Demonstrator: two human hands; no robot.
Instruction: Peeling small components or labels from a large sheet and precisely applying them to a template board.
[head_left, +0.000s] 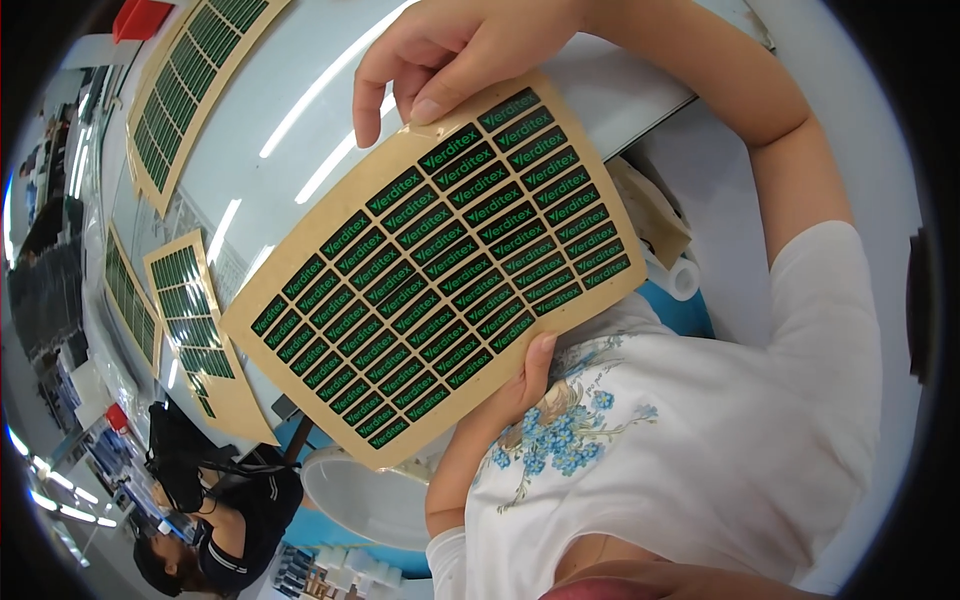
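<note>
A tan backing sheet of labels (436, 262) is held up before my chest, tilted, with rows of small black stickers with green lettering across it. My right hand (455, 65) reaches over from the right and pinches the sheet's upper edge, thumb on the front face; its other fingers curl beyond the edge. At the lower edge, my left hand (528, 375) grips the sheet with the thumb along the border, the rest of that hand mostly hidden behind it. A clear glossy film edge shows near both hands.
More label sheets (190, 95) lie on the glossy white table (290, 175) at the left, one with partly bare backing (235, 400). A red box (140, 18) sits far left. Brown paper (650, 215) and a white roll (682, 280) are at right. A person in black (235, 530) is lower left, near a white round seat (365, 500).
</note>
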